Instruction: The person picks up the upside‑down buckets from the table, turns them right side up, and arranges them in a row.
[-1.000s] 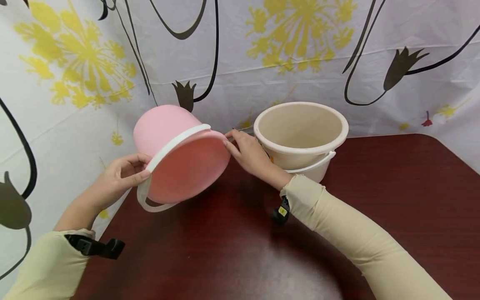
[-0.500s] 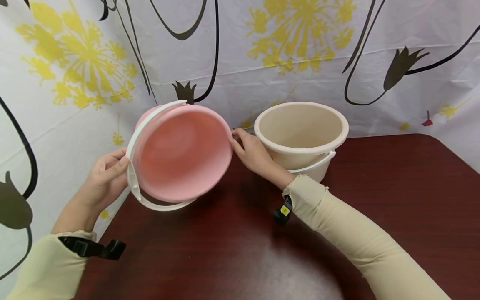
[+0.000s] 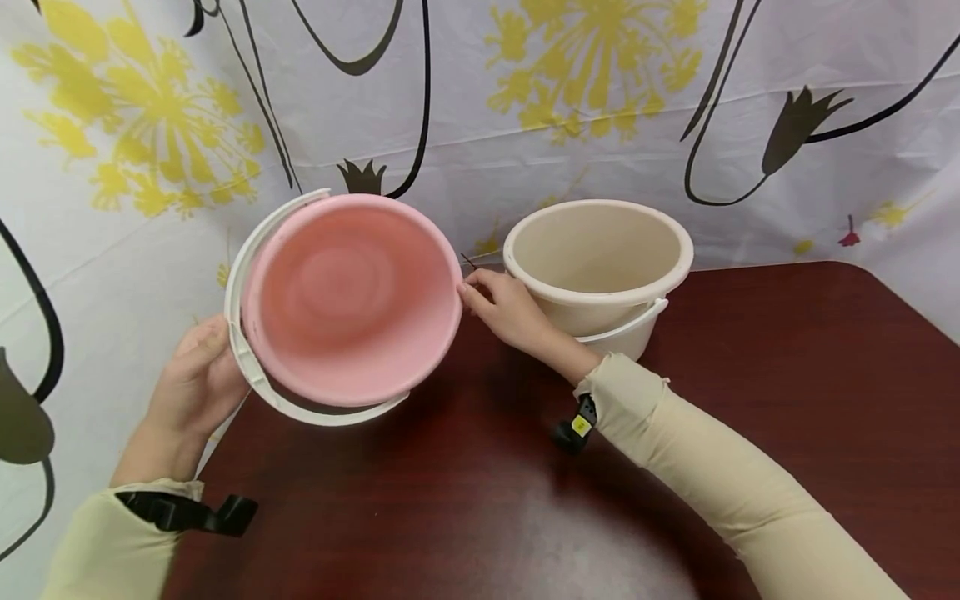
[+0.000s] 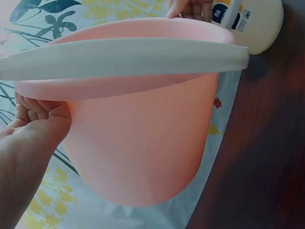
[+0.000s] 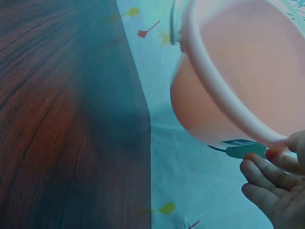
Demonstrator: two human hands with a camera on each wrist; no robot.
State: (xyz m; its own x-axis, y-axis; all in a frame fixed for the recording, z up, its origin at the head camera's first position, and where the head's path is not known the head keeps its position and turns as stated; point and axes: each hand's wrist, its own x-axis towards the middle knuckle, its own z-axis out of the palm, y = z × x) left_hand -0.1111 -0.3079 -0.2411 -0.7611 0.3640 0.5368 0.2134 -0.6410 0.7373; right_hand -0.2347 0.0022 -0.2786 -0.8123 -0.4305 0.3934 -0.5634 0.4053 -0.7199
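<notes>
A pink bucket (image 3: 352, 308) is held up on its side, its mouth turned toward the head camera. Its white handle (image 3: 258, 379) hangs loosely around the left and lower rim. My left hand (image 3: 197, 387) grips the rim's left side; in the left wrist view its curled fingers (image 4: 40, 110) lie under the rim. At the opposite side, my right hand (image 3: 513, 312) pinches the rim between thumb and fingers, as the right wrist view also shows. Behind the right hand stands a cream bucket (image 3: 596, 296), upright with a white handle; whether another is nested in it, I cannot tell.
The dark red-brown table (image 3: 420, 517) reaches from the front to a patterned cloth (image 3: 480, 167) hanging behind and at the left. A label (image 4: 233, 16) shows on the cream bucket in the left wrist view. Black straps with cameras sit on both wrists.
The pink bucket has turned from mouth-down-right to face the head camera, showing its inside bottom. My left hand has moved left and slightly down with the rim; the right hand has hardly moved.
</notes>
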